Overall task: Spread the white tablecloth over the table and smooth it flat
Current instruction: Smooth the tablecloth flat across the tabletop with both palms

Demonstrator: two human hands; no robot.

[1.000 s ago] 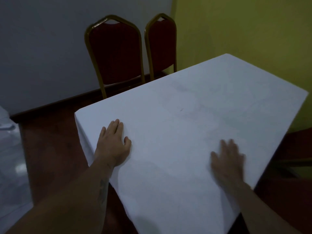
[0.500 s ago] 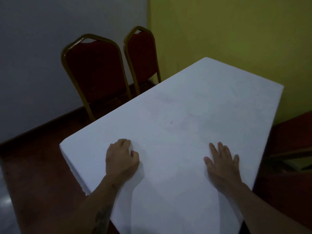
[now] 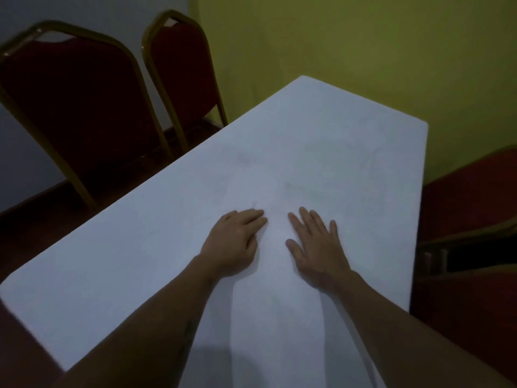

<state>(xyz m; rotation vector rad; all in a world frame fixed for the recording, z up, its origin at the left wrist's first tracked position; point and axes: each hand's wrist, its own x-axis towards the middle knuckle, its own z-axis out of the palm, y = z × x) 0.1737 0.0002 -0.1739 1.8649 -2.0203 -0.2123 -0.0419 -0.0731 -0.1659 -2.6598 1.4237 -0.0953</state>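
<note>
A: Where is the white tablecloth (image 3: 307, 152)?

B: Spread over the whole desk, from the near edge to the far corner by the yellow-green wall (image 3: 363, 51). The desk itself is hidden beneath it. At the near and left edges the cloth folds down over the side.

A: And the hands?

B: Both rest palm down on the cloth, just beside each other, about midway along the top. The left hand (image 3: 233, 245) lies to the left with its fingers (image 3: 251, 215) held close together and slightly bent, the tips pointing far and to the right. The right hand (image 3: 316, 247) lies flat with its fingers (image 3: 306, 219) straight and spread wide, the thumb out to the left. Neither hand holds anything; they only press on the fabric.

A: Is the cloth flat?

B: Mostly. Faint creases show just beyond the fingertips, and a paler band runs between the two forearms toward the near edge. The light is dim, so finer wrinkles are hard to tell.

A: What else is around?

B: Two red chairs with gold frames stand at the far left, the larger one (image 3: 75, 102) nearer, the second (image 3: 181, 74) beside it, against a grey wall (image 3: 92, 9). A dark reddish floor (image 3: 33, 225) shows to the left, and more red upholstery (image 3: 470, 197) lies to the right of the desk.
</note>
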